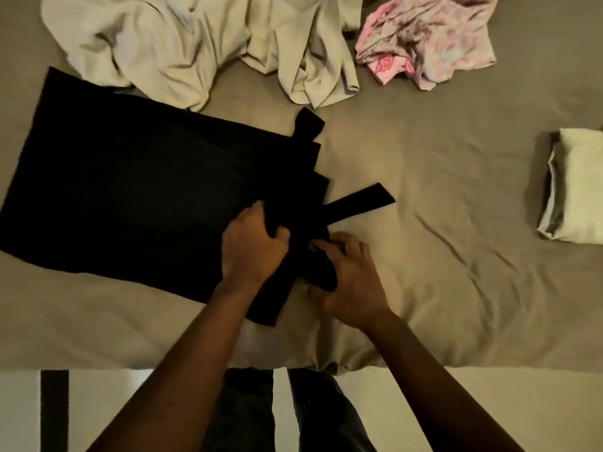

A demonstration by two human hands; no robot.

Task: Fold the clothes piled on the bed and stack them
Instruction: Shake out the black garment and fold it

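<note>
A black garment [130, 177] lies spread flat on the left half of the bed, with black straps sticking out at its right edge. My left hand [251, 246] grips the cloth at that right edge, fingers curled into the fabric. Just to its right, my right hand [349, 278] holds a bunched black strap close to the bed's near edge. Crumpled cream clothes [182, 44] lie at the back, and a pink patterned garment [427, 37] lies crumpled at the back right. A folded pale stack [574, 187] sits at the far right.
The tan bedsheet [440, 256] is wrinkled between the black garment and the folded stack. The bed's near edge runs across the lower part of the view, with pale floor [489, 409] and a dark strip [54, 409] below it.
</note>
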